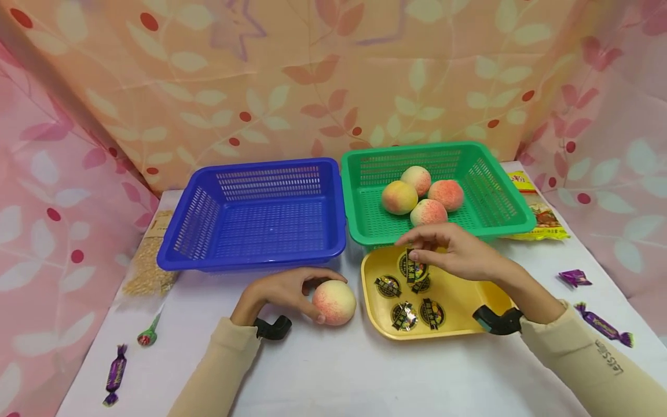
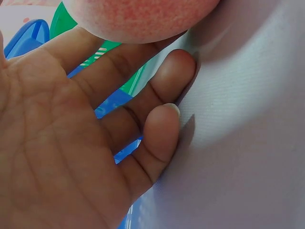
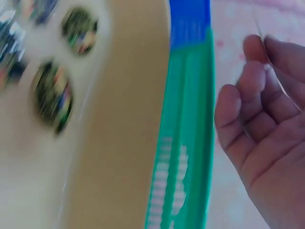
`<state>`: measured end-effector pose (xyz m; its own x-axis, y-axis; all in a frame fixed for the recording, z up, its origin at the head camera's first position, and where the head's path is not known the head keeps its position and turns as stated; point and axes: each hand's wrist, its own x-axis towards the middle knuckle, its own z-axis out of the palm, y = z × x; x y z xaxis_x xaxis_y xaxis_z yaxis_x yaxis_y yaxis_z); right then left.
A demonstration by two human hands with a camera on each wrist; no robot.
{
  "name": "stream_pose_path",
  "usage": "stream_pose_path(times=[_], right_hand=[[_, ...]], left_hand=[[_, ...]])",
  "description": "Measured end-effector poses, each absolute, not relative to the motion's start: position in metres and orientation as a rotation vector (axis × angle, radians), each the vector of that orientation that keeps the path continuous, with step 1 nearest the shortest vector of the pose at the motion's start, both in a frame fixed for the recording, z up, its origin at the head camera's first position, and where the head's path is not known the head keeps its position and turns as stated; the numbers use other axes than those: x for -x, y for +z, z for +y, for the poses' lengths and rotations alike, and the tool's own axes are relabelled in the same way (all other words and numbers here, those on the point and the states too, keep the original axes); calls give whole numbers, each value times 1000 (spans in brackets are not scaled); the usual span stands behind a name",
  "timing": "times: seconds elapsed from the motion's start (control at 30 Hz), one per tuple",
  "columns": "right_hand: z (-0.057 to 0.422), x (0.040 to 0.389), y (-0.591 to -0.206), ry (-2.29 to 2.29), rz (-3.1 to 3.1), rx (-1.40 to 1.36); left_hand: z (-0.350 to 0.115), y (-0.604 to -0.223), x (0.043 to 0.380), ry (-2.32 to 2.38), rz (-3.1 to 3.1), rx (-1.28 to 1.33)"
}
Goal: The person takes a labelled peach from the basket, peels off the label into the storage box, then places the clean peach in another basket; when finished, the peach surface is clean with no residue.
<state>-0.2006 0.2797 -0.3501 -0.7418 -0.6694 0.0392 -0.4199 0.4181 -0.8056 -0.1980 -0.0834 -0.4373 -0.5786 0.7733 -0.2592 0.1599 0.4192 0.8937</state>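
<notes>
My left hand [image 1: 289,292] grips a pale peach with a red blush [image 1: 335,302] on the white table, thumb in front and fingers behind it. In the left wrist view the peach [image 2: 143,19] shows at the top edge, with the lower fingers [image 2: 162,129] curled beside the cloth. Over the yellow tray [image 1: 464,315] my right hand [image 1: 458,252] pinches a round black-and-gold sticker [image 1: 414,267] between thumb and fingertips. Several similar stickers [image 1: 432,314] lie in the tray, one partly covered by the held sticker. The right wrist view shows the pinching fingers [image 3: 252,76], with the sticker barely visible edge-on.
A blue basket [image 1: 250,263] stands at back left. Beside it a green basket [image 1: 365,231] contains several peaches [image 1: 429,213]. Along the left lie a bag of grain [image 1: 148,263], a green lollipop [image 1: 147,337] and a purple candy [image 1: 116,373]; on the right, a yellow packet [image 1: 544,217] and purple-wrapped candies [image 1: 604,325].
</notes>
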Motion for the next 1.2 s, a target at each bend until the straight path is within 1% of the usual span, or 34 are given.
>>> stream_pose_path(times=[0.13, 0.27, 0.47, 0.8, 1.0, 1.2], right_hand=[[309, 205, -358, -1168, 2374, 846], [324, 207, -367, -1080, 2355, 850], [331, 207, -370, -961, 2357, 862], [348, 200, -365, -873, 2380, 769], [355, 196, -379, -860, 2459, 838], [352, 194, -389, -858, 2494, 903]], left_hand=[[-84, -437, 198, 1155, 2007, -785], [-85, -437, 197, 1154, 2017, -774], [-85, -437, 195, 1158, 2018, -777], [-84, -435, 197, 1153, 2017, -780], [-84, -435, 198, 1147, 2027, -773], [-84, -436, 197, 1146, 2034, -772]])
